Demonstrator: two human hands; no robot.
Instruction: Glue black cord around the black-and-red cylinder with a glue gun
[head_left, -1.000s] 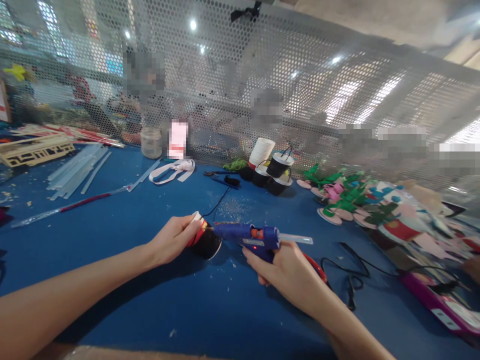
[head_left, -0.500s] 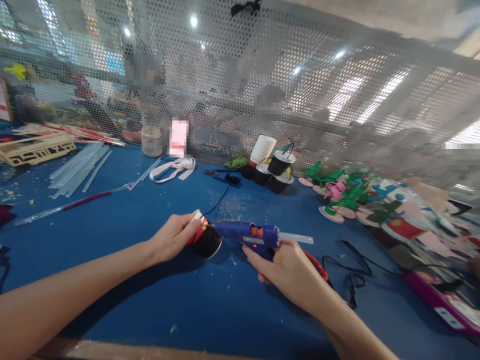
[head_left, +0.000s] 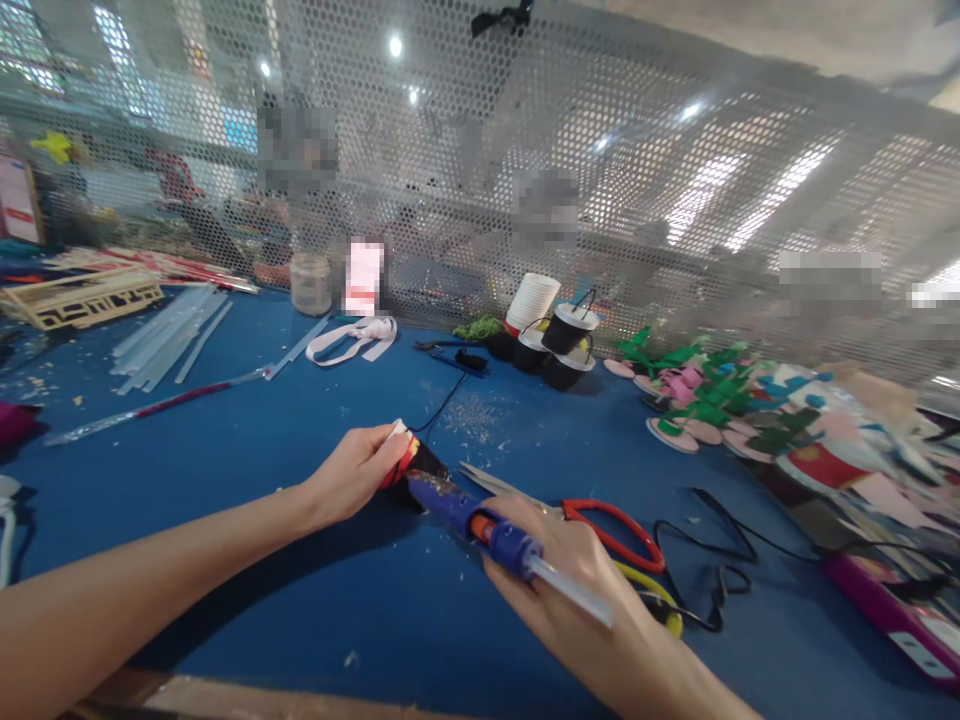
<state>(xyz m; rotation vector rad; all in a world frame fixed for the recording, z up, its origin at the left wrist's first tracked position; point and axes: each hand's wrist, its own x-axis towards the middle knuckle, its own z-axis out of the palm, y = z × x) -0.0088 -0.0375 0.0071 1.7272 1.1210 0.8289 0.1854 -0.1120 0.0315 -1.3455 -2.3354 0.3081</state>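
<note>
My left hand (head_left: 349,476) is closed around the rim end of a small paper cup (head_left: 407,460), tipped on its side. The cup has a white rim, a red and yellow print, and black yarn wrapped round its lower part. In my right hand (head_left: 570,575) is a blue glue gun (head_left: 454,507), with a clear glue stick (head_left: 574,592) poking out of its back. Its nozzle end meets the cup's near side, where the tip is hidden. Scissors (head_left: 611,525) with red and yellow handles lie beneath and beyond my right hand. Black yarn (head_left: 442,403) trails away from the cup.
Yarn-wrapped cups (head_left: 568,330) and stacked white cups (head_left: 534,300) stand at the back. Glue sticks (head_left: 169,335), white ribbon (head_left: 352,340) and a jar (head_left: 310,283) lie left. Green-leaved craft pieces (head_left: 712,395) and a purple power strip (head_left: 877,600) are right. A perforated metal screen (head_left: 450,130) bounds the table.
The glue gun has swung round, its back end now lower and nearer me, and its nozzle has moved down the cup's side. More of the scissors shows. The left hand keeps its hold.
</note>
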